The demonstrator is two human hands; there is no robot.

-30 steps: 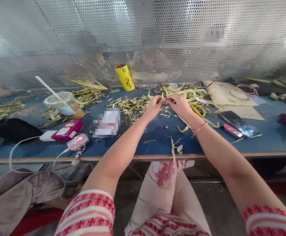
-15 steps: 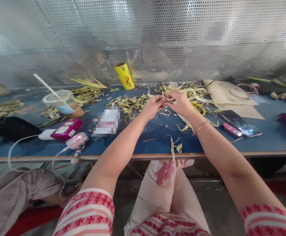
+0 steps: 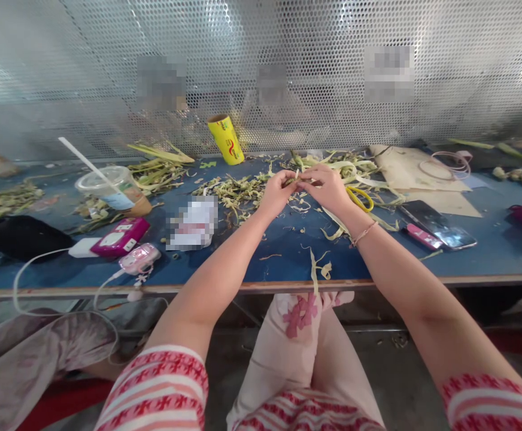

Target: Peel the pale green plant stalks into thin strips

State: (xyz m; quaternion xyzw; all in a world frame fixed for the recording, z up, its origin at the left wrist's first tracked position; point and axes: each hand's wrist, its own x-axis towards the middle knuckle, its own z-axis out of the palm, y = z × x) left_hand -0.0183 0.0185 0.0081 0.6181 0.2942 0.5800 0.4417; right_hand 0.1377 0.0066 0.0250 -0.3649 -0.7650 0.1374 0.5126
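Observation:
My left hand (image 3: 279,190) and my right hand (image 3: 324,184) meet above the blue table, fingertips touching. Between them they pinch a small pale green plant piece (image 3: 296,175), partly hidden by the fingers. Left of my hands lies a pile of small greenish plant scraps (image 3: 238,193). Long pale stalks and peels (image 3: 355,167) spread behind and to the right of my right hand. Yellow-handled scissors or a yellow loop (image 3: 360,200) rest beside my right wrist. A strip of peel (image 3: 313,269) lies at the table's front edge.
On the left are a plastic cup with straw (image 3: 117,191), a magenta power bank (image 3: 121,237), a pink case (image 3: 139,258) and a black pouch (image 3: 23,236). A yellow roll (image 3: 225,140) stands behind. Phones (image 3: 438,224) and cardboard (image 3: 416,170) lie right. A person's leg (image 3: 41,359) shows lower left.
My left fingers have closed in a little around the plant piece, and both hands have shifted slightly. The table items have not visibly moved.

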